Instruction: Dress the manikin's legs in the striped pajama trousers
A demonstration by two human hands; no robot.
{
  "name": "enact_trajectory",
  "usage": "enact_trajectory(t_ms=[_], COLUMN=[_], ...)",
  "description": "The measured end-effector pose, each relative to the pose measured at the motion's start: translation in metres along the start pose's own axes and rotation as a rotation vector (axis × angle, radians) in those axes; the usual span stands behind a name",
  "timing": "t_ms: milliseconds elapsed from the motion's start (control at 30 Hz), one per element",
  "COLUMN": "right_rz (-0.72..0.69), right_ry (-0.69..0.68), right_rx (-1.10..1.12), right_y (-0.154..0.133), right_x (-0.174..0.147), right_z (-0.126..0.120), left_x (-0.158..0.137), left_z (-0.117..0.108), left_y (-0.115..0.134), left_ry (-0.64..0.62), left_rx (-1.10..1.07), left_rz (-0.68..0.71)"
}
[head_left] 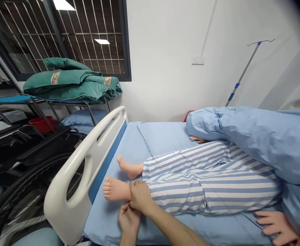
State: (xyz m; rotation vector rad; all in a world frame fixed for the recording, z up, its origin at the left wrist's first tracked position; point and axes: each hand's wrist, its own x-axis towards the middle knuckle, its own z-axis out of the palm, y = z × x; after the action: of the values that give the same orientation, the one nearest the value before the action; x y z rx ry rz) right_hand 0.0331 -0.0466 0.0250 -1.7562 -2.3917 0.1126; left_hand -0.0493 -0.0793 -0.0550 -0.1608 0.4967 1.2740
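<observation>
A manikin lies on the bed in blue-and-white striped trousers [175, 193], its legs pointing left. My right hand [141, 195] is wrapped over the ankle of its nearer foot [116, 189], where the trouser cuff ends. Just below, my left hand [129, 218] is closed, palm up, with its fingertips at the underside of that ankle and touching my right hand. What the left fingers pinch, if anything, is hidden. The farther foot [129, 167] is bare too and rests on the sheet.
A blue quilt [255, 136] covers the manikin's upper body; its hand [280, 225] lies at lower right. The bed's white end board [70, 171] stands left, beside a wheelchair [18, 184]. Green folded bedding [73, 82] sits under the window. An IV pole [242, 73] rises behind the bed.
</observation>
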Motion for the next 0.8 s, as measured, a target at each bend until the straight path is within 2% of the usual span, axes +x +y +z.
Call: enact_trajectory(t_ms=[133, 233, 333, 400, 467, 567, 700, 800], right_rz=[-0.036, -0.054, -0.053, -0.053, -0.060, -0.146, -0.300, -0.308], right_ry=[-0.022, -0.015, -0.001, 0.001, 0.043, 0.150, 0.231, 0.272], right_rx=[0.011, 0.055, 0.179, 0.248, 0.268, 0.369, 0.589, 0.631], right_y=[-0.001, -0.005, -0.006, -0.002, 0.005, 0.022, 0.047, 0.065], right_x=[-0.006, -0.012, -0.019, -0.024, -0.030, -0.042, -0.064, -0.083], right_z=[-0.008, -0.043, -0.108, -0.161, -0.211, -0.277, -0.347, -0.387], left_x=[-0.011, -0.030, -0.061, -0.085, -0.110, -0.145, -0.180, -0.197], left_z=[0.011, 0.038, 0.087, 0.130, 0.174, 0.233, 0.296, 0.330], left_y=[0.002, 0.006, 0.009, 0.007, 0.000, -0.015, -0.040, -0.058], left_ry=[-0.072, -0.176, -0.278, -0.389, -0.510, -0.685, -0.876, -0.977], left_rx=[0.021, 0.039, 0.043, 0.067, 0.130, 0.207, 0.341, 0.439], left_rz=[0.004, 0.015, -0.016, 0.029, 0.076, 0.136, 0.135, 0.154])
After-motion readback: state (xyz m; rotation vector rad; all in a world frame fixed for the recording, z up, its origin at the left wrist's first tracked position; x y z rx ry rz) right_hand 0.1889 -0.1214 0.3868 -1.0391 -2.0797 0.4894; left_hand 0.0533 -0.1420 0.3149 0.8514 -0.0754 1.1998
